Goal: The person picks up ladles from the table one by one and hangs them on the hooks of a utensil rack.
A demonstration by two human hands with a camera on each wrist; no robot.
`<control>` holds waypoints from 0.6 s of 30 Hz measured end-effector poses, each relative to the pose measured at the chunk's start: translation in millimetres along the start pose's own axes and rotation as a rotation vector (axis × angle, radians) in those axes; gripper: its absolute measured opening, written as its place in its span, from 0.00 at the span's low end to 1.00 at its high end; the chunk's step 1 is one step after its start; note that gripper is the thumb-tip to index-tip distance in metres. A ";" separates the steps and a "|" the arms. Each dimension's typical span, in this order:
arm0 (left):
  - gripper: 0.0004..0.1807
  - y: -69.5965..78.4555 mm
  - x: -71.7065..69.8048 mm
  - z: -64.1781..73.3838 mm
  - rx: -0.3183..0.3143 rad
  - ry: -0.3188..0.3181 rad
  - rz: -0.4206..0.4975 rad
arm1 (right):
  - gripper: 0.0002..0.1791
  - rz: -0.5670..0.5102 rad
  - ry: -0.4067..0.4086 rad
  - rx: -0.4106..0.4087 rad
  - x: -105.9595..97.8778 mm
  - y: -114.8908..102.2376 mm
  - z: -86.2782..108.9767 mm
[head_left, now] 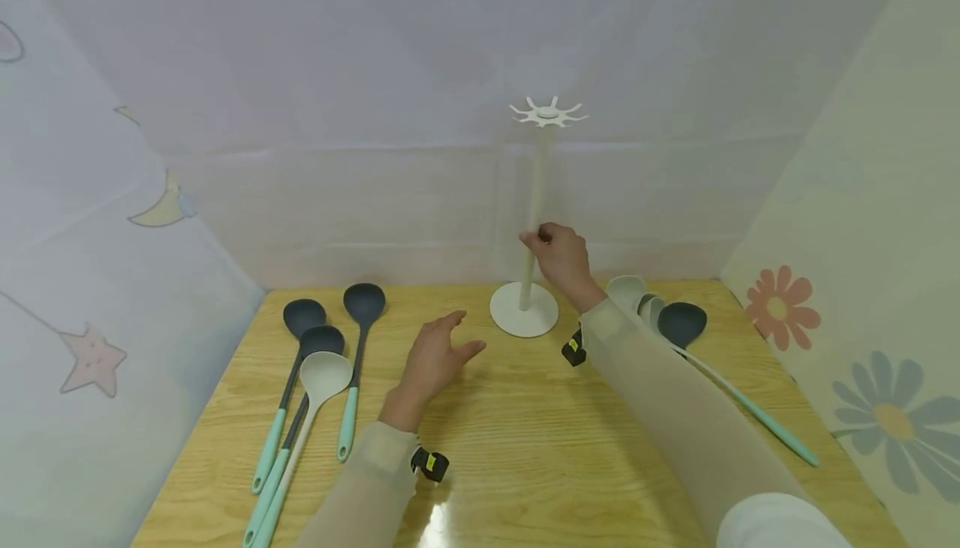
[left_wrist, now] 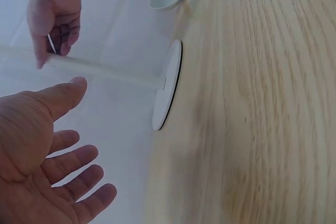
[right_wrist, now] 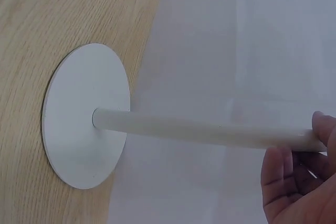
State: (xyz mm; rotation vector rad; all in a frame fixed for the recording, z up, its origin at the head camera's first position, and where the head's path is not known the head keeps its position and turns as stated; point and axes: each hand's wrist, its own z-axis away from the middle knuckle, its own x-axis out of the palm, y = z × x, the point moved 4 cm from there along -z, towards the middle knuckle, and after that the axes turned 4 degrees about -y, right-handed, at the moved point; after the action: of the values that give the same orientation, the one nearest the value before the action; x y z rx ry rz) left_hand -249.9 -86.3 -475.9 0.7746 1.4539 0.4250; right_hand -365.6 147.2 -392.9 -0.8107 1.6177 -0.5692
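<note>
A white utensil stand rises near the table's back edge, with a ring of hooks on top and a round base on the wood. My right hand pinches the pole between thumb and fingers, partway up, as the right wrist view shows too. No utensil hangs from the hooks. My left hand hovers in front of the stand, left of the base, holding nothing. In the left wrist view its fingers are spread and relaxed, apart from the pole.
On the table's left lie dark-headed utensils with mint handles and a white ladle. At the right, partly behind my right arm, are a dark spoon-like head, pale heads and a mint handle. Printed cloth walls surround the table.
</note>
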 end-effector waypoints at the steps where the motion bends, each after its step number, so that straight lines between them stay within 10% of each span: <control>1: 0.37 0.2 1.9 -1.0 -0.004 -0.005 0.002 | 0.23 0.012 0.006 -0.006 -0.4 -0.5 0.0; 18: 0.35 -2.8 28.9 -15.5 -0.072 -0.055 0.026 | 0.22 0.040 -0.008 -0.022 -0.8 -13.9 14.5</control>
State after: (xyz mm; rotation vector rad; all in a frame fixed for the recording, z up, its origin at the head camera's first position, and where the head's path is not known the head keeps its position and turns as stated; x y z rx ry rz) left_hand -262.6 -65.1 -497.7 0.7426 1.3710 0.4701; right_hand -348.6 139.9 -385.0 -0.7945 1.6317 -0.5199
